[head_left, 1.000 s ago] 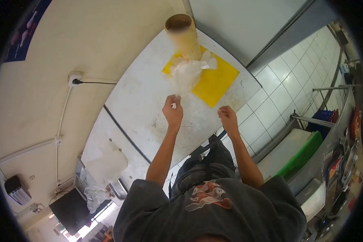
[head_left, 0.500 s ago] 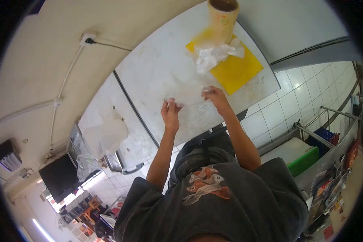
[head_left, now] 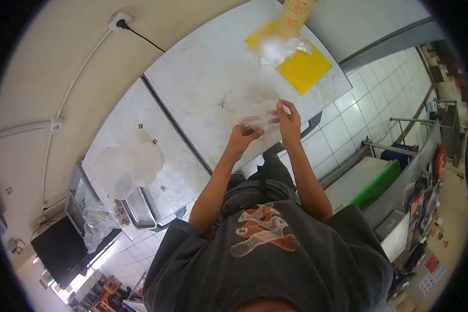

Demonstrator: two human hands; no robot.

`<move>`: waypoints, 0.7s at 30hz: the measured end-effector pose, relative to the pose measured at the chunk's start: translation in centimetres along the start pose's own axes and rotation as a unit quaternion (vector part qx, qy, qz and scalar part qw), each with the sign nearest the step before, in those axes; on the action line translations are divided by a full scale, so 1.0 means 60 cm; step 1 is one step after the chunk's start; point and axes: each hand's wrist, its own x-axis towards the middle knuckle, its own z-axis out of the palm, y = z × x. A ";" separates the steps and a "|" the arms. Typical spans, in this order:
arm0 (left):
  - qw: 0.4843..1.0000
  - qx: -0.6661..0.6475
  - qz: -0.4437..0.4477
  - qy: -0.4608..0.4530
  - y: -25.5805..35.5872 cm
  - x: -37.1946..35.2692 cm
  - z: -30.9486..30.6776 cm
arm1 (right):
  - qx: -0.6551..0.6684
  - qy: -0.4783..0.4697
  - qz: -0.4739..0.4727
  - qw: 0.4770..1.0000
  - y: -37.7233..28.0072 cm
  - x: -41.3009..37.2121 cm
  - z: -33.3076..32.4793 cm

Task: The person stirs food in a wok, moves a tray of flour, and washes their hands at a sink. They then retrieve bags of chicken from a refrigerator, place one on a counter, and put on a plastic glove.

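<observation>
A thin, see-through plastic bag (head_left: pixel 257 115) stretches between my two hands, close over the white table. My left hand (head_left: pixel 241 140) pinches its near left edge between thumb and fingertips. On the other side, my right hand (head_left: pixel 290 124) grips the bag's upper right part, thumb against the fingers. Beyond my hands, a crumpled piece of clear plastic (head_left: pixel 282 54) lies partly over a yellow sheet (head_left: pixel 308 72). A tall yellow container with printing (head_left: pixel 296 17) stands behind it, cut off by the top of the view.
The white table (head_left: pixel 192 78) has a dark seam across it. Left of the seam lie translucent round plastic pieces (head_left: pixel 146 160), a metal tray (head_left: pixel 139 209) and a clear bag with contents (head_left: pixel 100 224). A power socket (head_left: pixel 120 22) is on the wall. A green-edged board (head_left: pixel 375 183) is at right.
Both hands have come closer together, and the plastic between them now shows more plainly, lifted and bunched. The camera view has shifted, so the table and its things appear in slightly different places.
</observation>
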 end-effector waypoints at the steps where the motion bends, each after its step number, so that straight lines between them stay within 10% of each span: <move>1: 1.000 0.005 0.006 0.025 -0.006 -0.012 -0.003 | 0.011 0.007 -0.008 1.000 0.002 -0.021 0.009; 4: 0.984 -0.166 -0.011 0.068 -0.013 -0.045 -0.021 | -0.056 -0.012 -0.020 0.998 0.006 -0.094 0.020; 13: 0.958 0.092 -0.222 0.157 0.005 -0.136 -0.068 | -0.116 -0.030 0.017 0.993 0.072 -0.147 -0.005; 16: 0.801 0.413 0.320 0.291 0.004 -0.161 -0.037 | -0.158 -0.025 0.014 0.987 0.084 -0.138 -0.014; 21: 0.917 0.358 0.159 0.076 -0.003 -0.140 0.028 | -0.168 -0.019 0.054 0.984 0.062 -0.140 -0.003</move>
